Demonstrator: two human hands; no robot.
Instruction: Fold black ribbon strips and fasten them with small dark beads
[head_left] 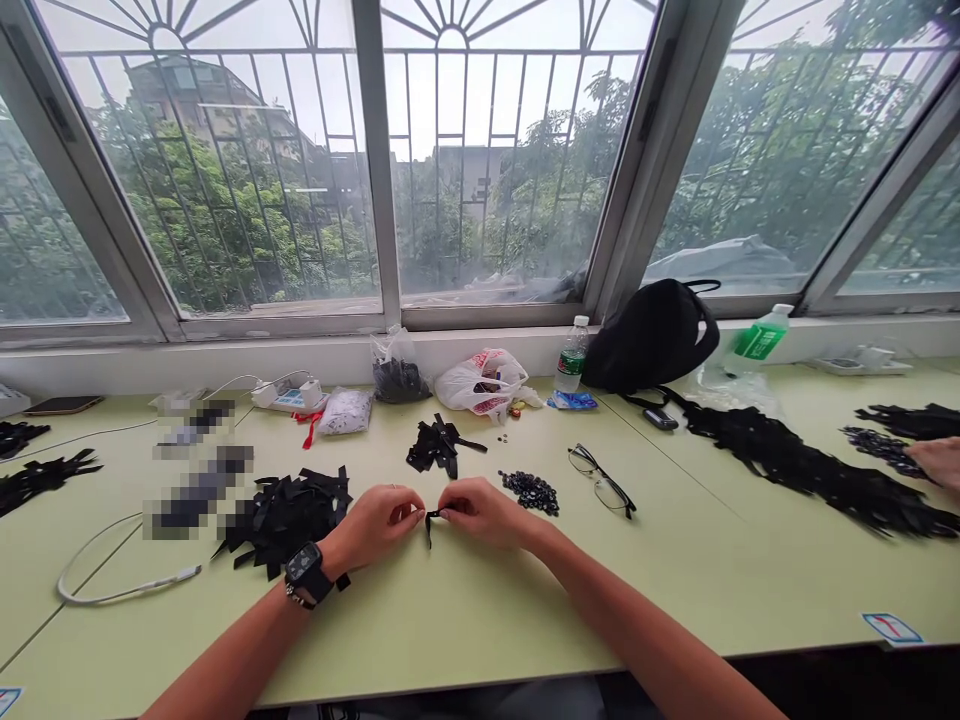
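A short black strip (430, 531) hangs between my two hands, just above the table's middle. My left hand (384, 522), with a watch on its wrist, pinches one side of it between thumb and finger. From the other side, my right hand (484, 510) has thumb and fingers closed on the strip's upper end. Left of my left hand lies a large heap of black strips (289, 515). Beyond my hands is a smaller pile of black strips (439, 443). Close to my right hand is a pile of small, dark, shiny pieces (530, 490); their kind is too small to tell.
Eyeglasses (602, 482) lie to the right. A white plastic bag (484, 383), a water bottle (572, 355) and a black backpack (652, 335) stand by the window. A white cable (127, 592) curls at left. Another person's hand (937, 462) reaches in at far right, near long black strips (817, 465).
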